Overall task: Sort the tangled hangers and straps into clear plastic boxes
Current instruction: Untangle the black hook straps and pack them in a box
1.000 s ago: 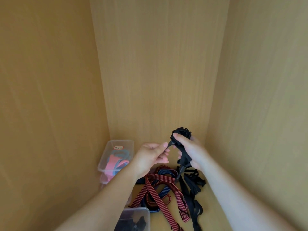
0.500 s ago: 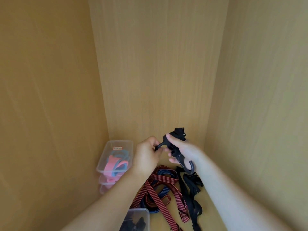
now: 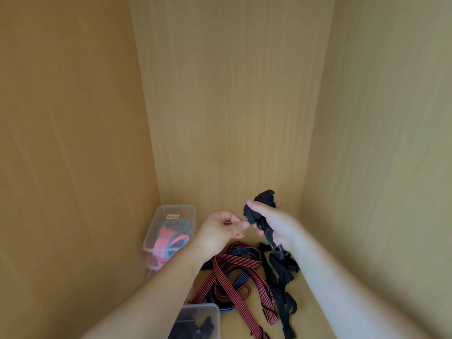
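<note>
Both grips raised over strap pile (image 3: 234, 272); right grip (image 3: 276, 223) clasps bundled black strap (image 3: 263, 200), hook (image 3: 276, 245) dangling; left grip (image 3: 220, 228) curled beside it, hold unclear.

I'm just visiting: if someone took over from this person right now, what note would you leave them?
Right hand: grips a bundled black strap, with its hook dangling below.
Left hand: fingers curled beside the bundle's end; unclear whether they pinch it.
Done: pink and blue straps lie in the far clear box; black pieces in the near clear box.
Left: box the bundle, then untangle the red-striped straps and loose black straps on the cabinet floor.
</note>
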A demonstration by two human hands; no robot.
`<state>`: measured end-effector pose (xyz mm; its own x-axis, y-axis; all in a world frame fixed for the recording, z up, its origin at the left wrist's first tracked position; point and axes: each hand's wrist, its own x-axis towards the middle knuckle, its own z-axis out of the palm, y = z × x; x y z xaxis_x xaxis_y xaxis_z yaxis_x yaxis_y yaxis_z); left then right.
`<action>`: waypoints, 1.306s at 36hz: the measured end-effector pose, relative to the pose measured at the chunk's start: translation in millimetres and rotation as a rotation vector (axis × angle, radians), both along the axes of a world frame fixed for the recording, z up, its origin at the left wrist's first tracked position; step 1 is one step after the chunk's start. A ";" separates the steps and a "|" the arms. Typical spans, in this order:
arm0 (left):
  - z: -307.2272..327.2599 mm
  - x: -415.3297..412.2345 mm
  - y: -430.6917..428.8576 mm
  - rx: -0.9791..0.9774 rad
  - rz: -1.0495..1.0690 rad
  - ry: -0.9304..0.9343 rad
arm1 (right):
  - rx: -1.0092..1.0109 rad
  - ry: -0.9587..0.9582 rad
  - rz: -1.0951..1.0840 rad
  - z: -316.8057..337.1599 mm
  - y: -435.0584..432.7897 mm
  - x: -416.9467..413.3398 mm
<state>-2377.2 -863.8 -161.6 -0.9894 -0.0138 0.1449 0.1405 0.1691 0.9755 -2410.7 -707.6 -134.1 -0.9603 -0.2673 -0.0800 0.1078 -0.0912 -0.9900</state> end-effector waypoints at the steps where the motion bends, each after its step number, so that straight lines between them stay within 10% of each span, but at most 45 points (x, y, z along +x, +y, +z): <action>1: 0.5 0.2 0.8 -0.002 0.013 0.021 | 0.008 0.008 -0.002 -1.1 -1.1 1.0; 15: -11.7 3.9 1.2 -0.622 0.335 0.416 | 0.058 -0.077 -0.004 -0.7 -9.8 11.5; 25: 8.7 12.6 8.1 0.456 -0.030 -0.136 | -0.061 0.040 -0.059 -2.4 4.2 5.3; 31: 12.2 13.9 4.8 0.533 -0.205 -0.273 | -0.083 0.095 -0.004 -4.7 6.4 3.1; 47: -10.7 6.5 19.9 -0.281 0.224 0.085 | -0.030 -0.098 0.047 -12.3 -10.9 4.3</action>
<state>-2370.8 -843.9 -172.3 -0.9506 -0.1764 0.2553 0.1484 0.4642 0.8732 -2406.4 -718.5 -146.4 -0.9345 -0.3160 -0.1640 0.2087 -0.1127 -0.9715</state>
